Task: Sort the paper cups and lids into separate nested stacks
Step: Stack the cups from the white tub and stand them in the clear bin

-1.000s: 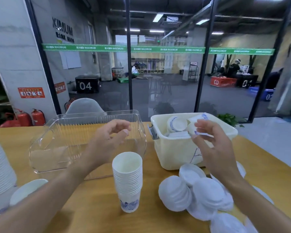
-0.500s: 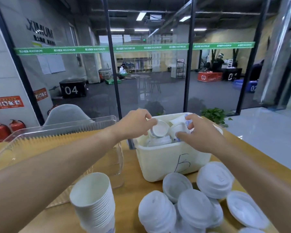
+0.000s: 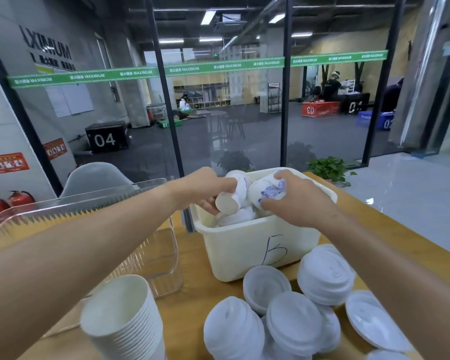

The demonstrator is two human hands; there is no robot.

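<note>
A cream plastic bin (image 3: 247, 245) marked with a blue letter stands at the middle of the wooden table and holds loose white cups and lids. Over its top, my left hand (image 3: 202, 189) grips a white paper cup (image 3: 231, 197) lying on its side, base toward me. My right hand (image 3: 296, 201) grips a second cup (image 3: 266, 190) with a blue print. A nested stack of paper cups (image 3: 122, 318) stands at the near left. White lids (image 3: 325, 276) lie in loose piles in front of the bin.
A clear plastic box (image 3: 151, 253) stands left of the bin, close to the cup stack. The table's right edge (image 3: 390, 227) runs diagonally past the bin. A glass wall with dark frames rises behind the table.
Both hands have closed on cups in the bin and lifted them slightly; my left now holds one on its side. The view has moved closer to the bin.
</note>
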